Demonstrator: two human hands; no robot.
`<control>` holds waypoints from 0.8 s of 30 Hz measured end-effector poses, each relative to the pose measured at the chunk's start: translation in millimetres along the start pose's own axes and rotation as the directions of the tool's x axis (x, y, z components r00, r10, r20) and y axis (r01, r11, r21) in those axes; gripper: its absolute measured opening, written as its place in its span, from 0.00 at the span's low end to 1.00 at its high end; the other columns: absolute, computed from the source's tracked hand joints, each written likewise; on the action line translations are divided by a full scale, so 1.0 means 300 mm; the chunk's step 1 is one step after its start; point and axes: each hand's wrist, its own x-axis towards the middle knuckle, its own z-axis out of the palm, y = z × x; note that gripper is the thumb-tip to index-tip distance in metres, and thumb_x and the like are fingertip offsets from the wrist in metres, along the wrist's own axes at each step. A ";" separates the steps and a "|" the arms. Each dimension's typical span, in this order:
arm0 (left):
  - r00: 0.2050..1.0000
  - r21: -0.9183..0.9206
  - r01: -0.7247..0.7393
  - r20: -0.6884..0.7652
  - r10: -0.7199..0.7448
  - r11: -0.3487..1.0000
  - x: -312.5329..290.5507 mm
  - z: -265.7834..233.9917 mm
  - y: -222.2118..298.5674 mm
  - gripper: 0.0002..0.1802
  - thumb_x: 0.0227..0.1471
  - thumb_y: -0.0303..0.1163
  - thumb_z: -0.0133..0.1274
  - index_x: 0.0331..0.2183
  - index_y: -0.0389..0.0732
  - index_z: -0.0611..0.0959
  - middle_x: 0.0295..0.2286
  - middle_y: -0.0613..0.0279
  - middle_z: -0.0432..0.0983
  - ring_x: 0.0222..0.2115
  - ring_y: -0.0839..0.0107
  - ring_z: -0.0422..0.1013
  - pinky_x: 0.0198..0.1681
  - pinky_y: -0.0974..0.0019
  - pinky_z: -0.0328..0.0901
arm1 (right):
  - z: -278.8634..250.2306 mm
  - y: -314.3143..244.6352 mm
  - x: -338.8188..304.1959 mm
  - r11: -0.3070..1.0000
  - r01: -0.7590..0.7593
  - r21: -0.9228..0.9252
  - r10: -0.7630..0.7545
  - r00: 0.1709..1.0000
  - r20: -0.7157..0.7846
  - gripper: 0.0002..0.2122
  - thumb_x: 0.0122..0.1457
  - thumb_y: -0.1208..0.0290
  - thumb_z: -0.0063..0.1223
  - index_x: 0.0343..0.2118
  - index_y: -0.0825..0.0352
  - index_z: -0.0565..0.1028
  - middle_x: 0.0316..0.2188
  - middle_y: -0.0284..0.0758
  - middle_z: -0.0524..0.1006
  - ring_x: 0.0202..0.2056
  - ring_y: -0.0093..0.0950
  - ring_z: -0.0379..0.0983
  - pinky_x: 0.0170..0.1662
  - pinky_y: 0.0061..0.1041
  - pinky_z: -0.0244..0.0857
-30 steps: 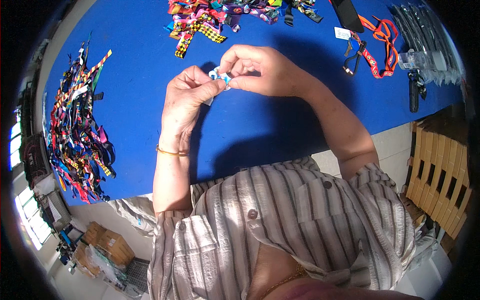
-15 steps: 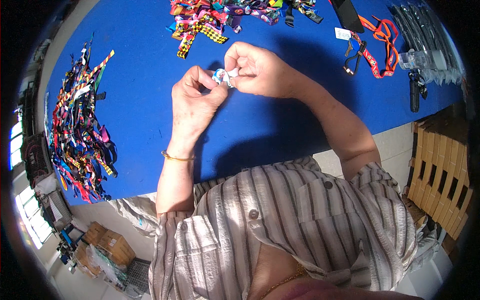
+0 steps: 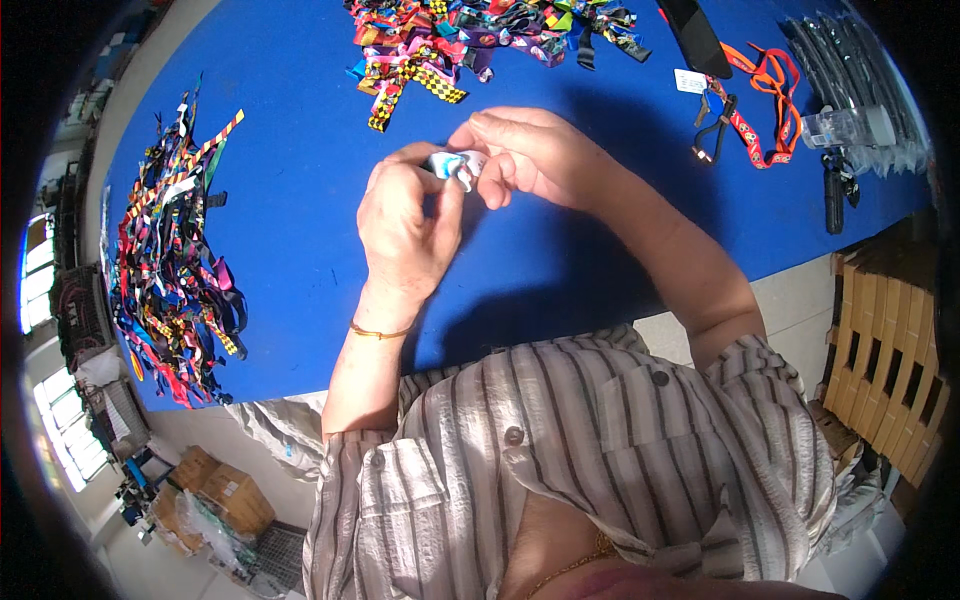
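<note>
Above the blue table, a short white-and-blue printed ribbon strap [image 3: 456, 167] is folded up small between my two hands. The thumb and fingers of my left hand [image 3: 408, 215] pinch its left side. My right hand [image 3: 540, 160] has its bent fingers round the strap's right end, and its fingertips partly cover that end. A heap of printed ribbon straps [image 3: 430, 45] lies just beyond my hands. Another long pile of thin multicoloured ribbon straps [image 3: 175, 270] lies on the left side of the table.
At the far right are a black flat object [image 3: 695, 38], an orange-red lanyard [image 3: 775, 110], a clear plastic bottle [image 3: 845, 127] and a stack of black items in clear bags [image 3: 850, 70]. Slatted cardboard [image 3: 885, 350] stands right of the table. Cardboard boxes [image 3: 230, 495] are on the floor at left.
Both hands have shifted slightly right and nearer to me. My left fingers have curled further round the strap, and my right fingers have loosened and spread at its end.
</note>
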 end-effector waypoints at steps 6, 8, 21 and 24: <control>0.970 0.128 -0.240 0.060 0.234 0.962 0.002 0.006 -0.003 0.17 0.36 0.14 0.62 0.25 0.38 0.71 0.32 0.51 0.78 0.30 0.59 0.74 0.34 0.62 0.69 | -0.029 -0.008 0.005 0.953 -0.081 -0.292 0.086 0.996 0.002 0.13 0.63 0.62 0.50 0.36 0.70 0.75 0.24 0.33 0.76 0.24 0.20 0.72 0.29 0.18 0.64; 0.962 0.138 -0.271 0.060 0.265 0.953 0.003 0.012 -0.008 0.17 0.36 0.14 0.62 0.26 0.38 0.71 0.33 0.51 0.78 0.30 0.59 0.74 0.34 0.62 0.69 | -0.035 -0.014 0.001 0.934 -0.067 -0.351 0.073 0.997 0.002 0.14 0.62 0.61 0.52 0.35 0.70 0.75 0.25 0.34 0.76 0.23 0.20 0.72 0.29 0.17 0.65; 0.981 0.284 -0.190 0.013 0.194 0.940 -0.015 0.032 0.001 0.14 0.38 0.19 0.63 0.30 0.38 0.77 0.36 0.50 0.75 0.36 0.55 0.72 0.37 0.58 0.67 | 0.001 -0.013 0.004 0.881 0.141 -0.451 -0.266 0.937 -0.227 0.05 0.61 0.72 0.49 0.34 0.69 0.72 0.21 0.29 0.71 0.18 0.14 0.63 0.20 0.14 0.55; 0.986 0.286 -0.158 -0.005 0.167 0.945 -0.031 0.033 0.001 0.14 0.39 0.20 0.62 0.32 0.38 0.76 0.34 0.52 0.74 0.34 0.55 0.71 0.36 0.56 0.65 | 0.025 0.009 0.016 0.779 0.262 -0.570 -0.480 0.833 -0.274 0.04 0.62 0.75 0.48 0.34 0.70 0.70 0.21 0.31 0.72 0.19 0.15 0.66 0.20 0.16 0.60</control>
